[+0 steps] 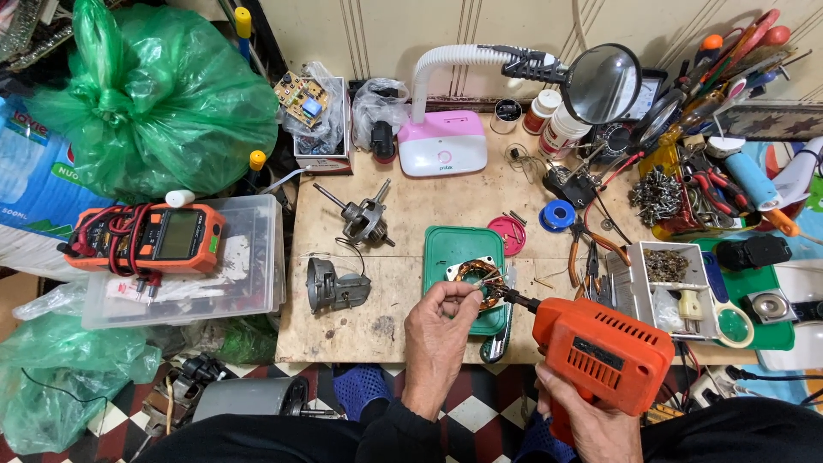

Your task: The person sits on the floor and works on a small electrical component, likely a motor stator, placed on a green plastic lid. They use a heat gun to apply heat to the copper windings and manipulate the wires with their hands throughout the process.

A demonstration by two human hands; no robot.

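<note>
My right hand (591,424) grips the handle of an orange soldering gun (600,351), whose dark tip reaches left to a motor stator with copper windings (477,276). The stator rests on a green plastic tray (446,242) at the front of the wooden bench (420,206). My left hand (439,330) comes up from below and pinches something thin, a wire, at the stator's near edge, right by the gun's tip.
A motor rotor with shaft (362,219) and a grey motor housing (334,289) lie left of the tray. An orange multimeter (154,238) sits on a clear box. A pink lamp base (442,142), magnifier (605,82), pliers (587,253), parts box (664,283) and tool clutter crowd the back and right.
</note>
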